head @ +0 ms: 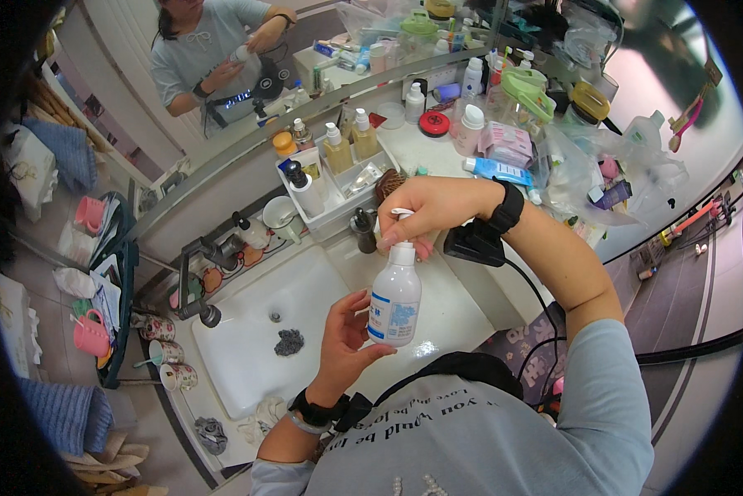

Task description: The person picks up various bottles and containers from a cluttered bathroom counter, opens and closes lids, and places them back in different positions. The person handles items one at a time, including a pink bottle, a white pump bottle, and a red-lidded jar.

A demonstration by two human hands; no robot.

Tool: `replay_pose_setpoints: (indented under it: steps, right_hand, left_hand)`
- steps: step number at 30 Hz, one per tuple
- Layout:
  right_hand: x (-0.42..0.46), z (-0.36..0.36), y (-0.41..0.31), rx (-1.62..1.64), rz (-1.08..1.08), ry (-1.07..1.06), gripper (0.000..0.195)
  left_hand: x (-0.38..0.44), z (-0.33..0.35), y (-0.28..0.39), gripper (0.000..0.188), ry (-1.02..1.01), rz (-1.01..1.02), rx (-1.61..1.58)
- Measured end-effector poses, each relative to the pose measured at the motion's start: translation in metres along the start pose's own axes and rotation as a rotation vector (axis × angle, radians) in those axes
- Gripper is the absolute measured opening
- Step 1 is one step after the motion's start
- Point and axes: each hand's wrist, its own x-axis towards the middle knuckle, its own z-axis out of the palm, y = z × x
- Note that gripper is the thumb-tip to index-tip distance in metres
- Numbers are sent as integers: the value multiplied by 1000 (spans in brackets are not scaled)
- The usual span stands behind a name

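A white plastic pump bottle with blue printing is held upright over the counter, to the right of the sink. My left hand cups its lower body, thumb under the base and fingers along the left side. From above, my right hand grips the white pump head; its fingers hide most of the nozzle. Below and left lies the white washbasin, with a dark grey mesh scrubber near its drain. Close to my right knuckles are a brown hairbrush and a dark bottle.
A dark swivel faucet reaches over the basin's left side. Behind it stand a white organizer tray with bottles and a mug. Tubes, jars and plastic bags crowd the right shelf. Floral cups line the left edge. A black cable hangs from my right wrist.
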Motion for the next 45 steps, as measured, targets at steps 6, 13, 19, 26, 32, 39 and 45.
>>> replay_pose_setpoints:
  steps: [6,13,19,26,32,39,45]
  right_hand:
    - [3,1,0,-21,-47,-25,28]
    - [4,0,0,-39,-83,-7,23]
    - [5,-4,9,-20,-140,2,21]
    - [4,-4,10,-9,-143,15,21]
    - [3,-4,10,-8,-153,16,21]
    - [3,-4,12,21,-143,14,22]
    - [4,-4,14,21,-178,3,21]
  left_hand:
    - [0,-1,0,90,-13,-59,2]
    - [1,3,6,91,-12,-242,-250]
    - [0,2,1,89,48,-209,-201]
    - [-2,6,-3,86,85,-137,-91]
    - [-1,8,4,88,100,-154,-29]
    - [-1,12,8,88,122,-142,-1]
    - [-2,12,8,88,125,-112,48]
